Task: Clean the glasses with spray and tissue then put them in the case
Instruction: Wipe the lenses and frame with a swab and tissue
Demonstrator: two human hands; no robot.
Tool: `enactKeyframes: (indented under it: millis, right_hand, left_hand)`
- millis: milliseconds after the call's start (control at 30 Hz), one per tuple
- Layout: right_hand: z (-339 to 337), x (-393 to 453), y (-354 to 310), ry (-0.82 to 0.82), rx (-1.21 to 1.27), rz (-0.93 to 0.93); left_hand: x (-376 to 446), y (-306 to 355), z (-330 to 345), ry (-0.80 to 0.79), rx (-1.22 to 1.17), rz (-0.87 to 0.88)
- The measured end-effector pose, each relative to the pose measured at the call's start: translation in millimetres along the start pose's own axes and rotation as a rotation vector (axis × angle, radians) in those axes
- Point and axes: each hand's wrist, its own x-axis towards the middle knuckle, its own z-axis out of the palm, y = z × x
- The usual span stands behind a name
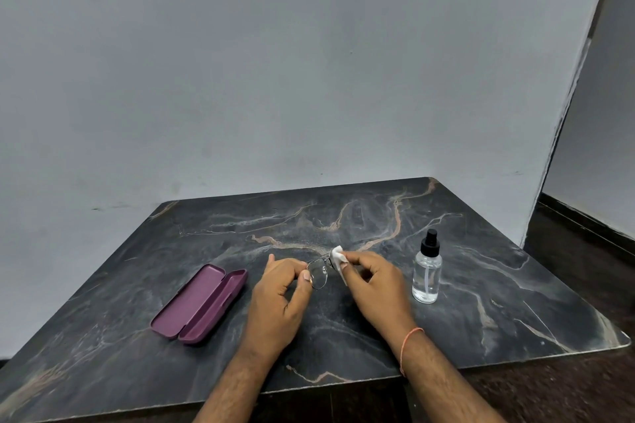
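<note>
Mid-tabletop, above the dark marble tabletop (378, 336): our left hand (280, 299) pinches the wire-frame glasses (318, 273) at one lens; our right hand (376, 285) presses a folded white tissue (338, 259) on the other lens. Purple case (201, 304) lies open toward the left edge; clear spray bottle (427, 271) stands upright toward the right edge

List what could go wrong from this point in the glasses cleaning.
1. The left hand pinches the thin-framed glasses by one lens rim while the right hand rubs with the tissue; hard pressure might bend the frame or smudge the held lens.
2. The spray bottle stands upright close beside the right hand; a sideways move could tip it.
3. The open case lies on the table near the left forearm and could get nudged.
</note>
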Motion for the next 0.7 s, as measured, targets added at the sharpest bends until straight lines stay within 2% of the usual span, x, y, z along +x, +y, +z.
enactKeyframes:
  millis: [200, 467, 700]
  right_hand:
    - [-0.3, 4.1, 7.0, 0.019, -0.062, 0.12]
    - [-0.4, 2.0, 1.8, 0.019, -0.042, 0.024]
    - [-1.2, 6.1, 8.7, 0.016, -0.168, 0.157]
  left_hand:
    - [-0.2, 1.0, -0.1, 0.001, 0.011, 0.016]
    - [-0.5, 0.5, 0.2, -0.032, 0.021, 0.029]
    - [-0.3, -0.3, -0.1, -0.018, 0.005, 0.028]
